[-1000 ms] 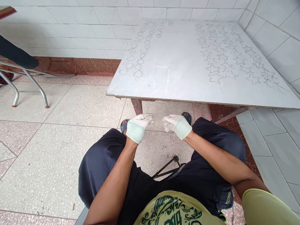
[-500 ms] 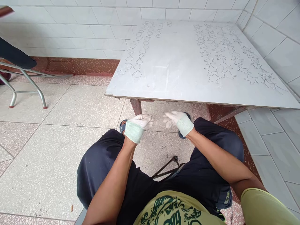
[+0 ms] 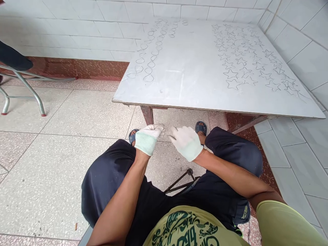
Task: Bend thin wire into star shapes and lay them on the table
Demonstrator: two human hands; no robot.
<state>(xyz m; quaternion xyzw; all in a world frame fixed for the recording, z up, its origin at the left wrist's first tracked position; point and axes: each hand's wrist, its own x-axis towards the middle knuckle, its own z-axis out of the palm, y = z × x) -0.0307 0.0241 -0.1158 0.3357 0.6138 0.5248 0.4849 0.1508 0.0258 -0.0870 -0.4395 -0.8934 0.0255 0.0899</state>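
Note:
My left hand (image 3: 150, 136), in a white glove with a pale green cuff, is held over the floor in front of the table edge. Its thumb and fingers are curled together; whatever may be between them is too small to make out. Just across a small gap, my right hand (image 3: 186, 141), gloved alike, shows its back, with the fingers stretched toward the left hand and slightly apart. Nothing shows in it. On the white tabletop (image 3: 197, 82) lie thin wire-like star outlines (image 3: 233, 83) at the right and looped, figure-eight outlines (image 3: 149, 73) at the left.
A dark table leg (image 3: 147, 115) stands beyond my left hand. Between my knees is a dark folding metal frame (image 3: 189, 172). A metal-legged stool (image 3: 30, 90) with part of another person's leg (image 3: 14, 58) is at the far left. Tiled walls (image 3: 307, 54) border the table.
My right hand has turned so its back faces up, and has moved slightly left toward the left hand. The left hand's fingers have drawn in a little. The view has shifted slightly.

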